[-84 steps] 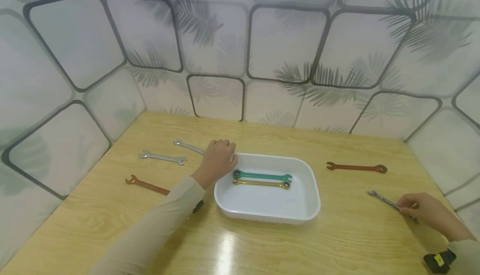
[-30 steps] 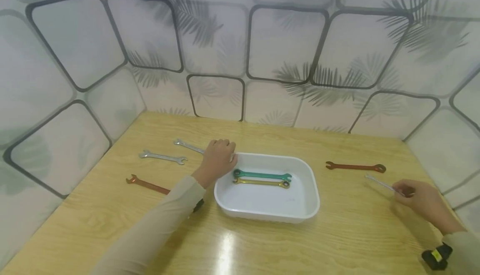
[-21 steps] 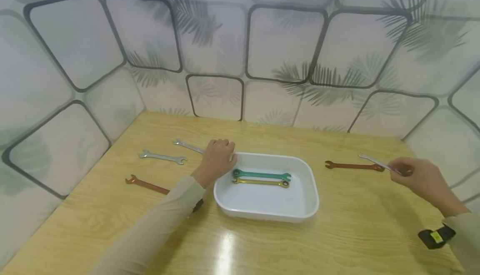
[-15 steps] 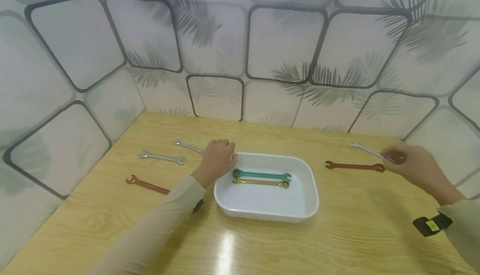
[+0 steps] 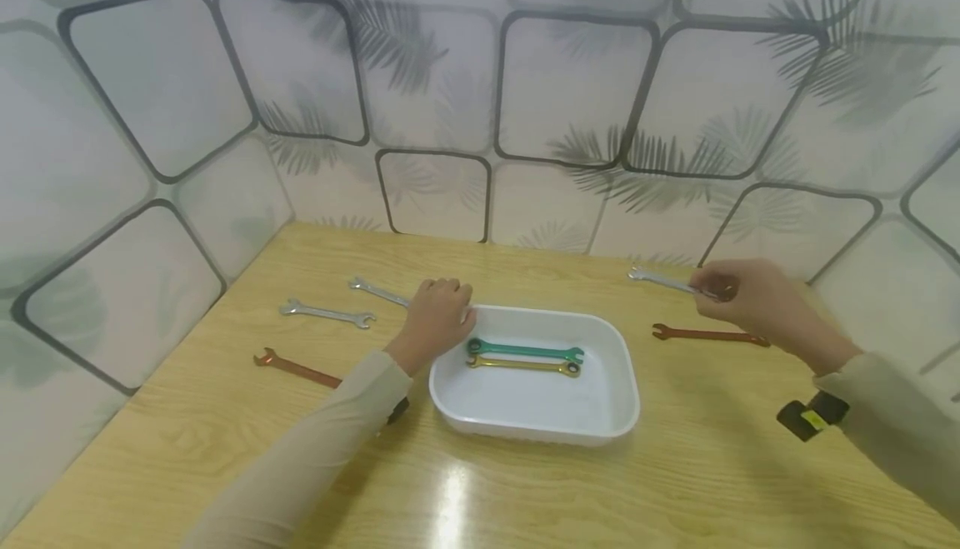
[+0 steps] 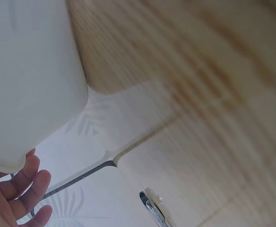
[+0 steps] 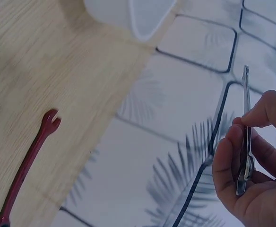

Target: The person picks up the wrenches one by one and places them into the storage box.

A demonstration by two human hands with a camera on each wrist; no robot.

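Observation:
My right hand [image 5: 757, 303] pinches a silver wrench [image 5: 660, 280] near one end and holds it up at the right; the right wrist view shows the wrench [image 7: 246, 101] between thumb and fingers. My left hand [image 5: 438, 316] grips the back left corner of a white plastic tub [image 5: 626, 382], fingers curled at the rim in the left wrist view. Inside the tub lie a green wrench [image 5: 525, 351] and a gold wrench [image 5: 521, 364], side by side. Below my right hand, a red wrench [image 5: 701, 334] rests on the table, its right end just under the hand.
Left of the tub lie a silver double-ended wrench [image 5: 326, 313], another silver wrench [image 5: 375, 290] partly behind my left hand, and an orange-red wrench [image 5: 300, 370] partly under my left sleeve. Patterned walls [image 5: 431, 191] stand along the table's back and sides.
My right hand has picked the silver wrench up from the table at the right and carried it up and leftward, past the red wrench. My left hand has stayed on the tub.

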